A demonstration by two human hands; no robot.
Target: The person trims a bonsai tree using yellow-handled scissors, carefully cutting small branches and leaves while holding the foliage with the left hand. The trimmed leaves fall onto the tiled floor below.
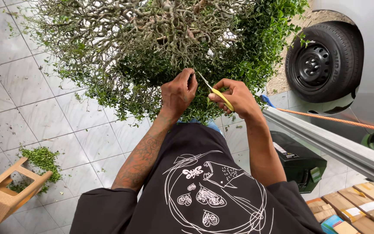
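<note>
A small tree (152, 39) with twisted pale branches and fine green leaves fills the top of the head view. My left hand (177, 93) is closed around a twig at the lower edge of the foliage. My right hand (234, 99) grips yellow-handled scissors (215, 91), whose thin blades point up and left toward the fingers of my left hand. Both forearms reach forward over my black printed shirt.
Pale floor tiles (44, 104) carry scattered leaf clippings, with a green heap (44, 160) beside a tan plastic stool (3, 195) at lower left. A car wheel (321, 60) stands at upper right. A grey metal rail (334, 145), a dark box (299, 164) and cardboard packages (360, 208) sit at right.
</note>
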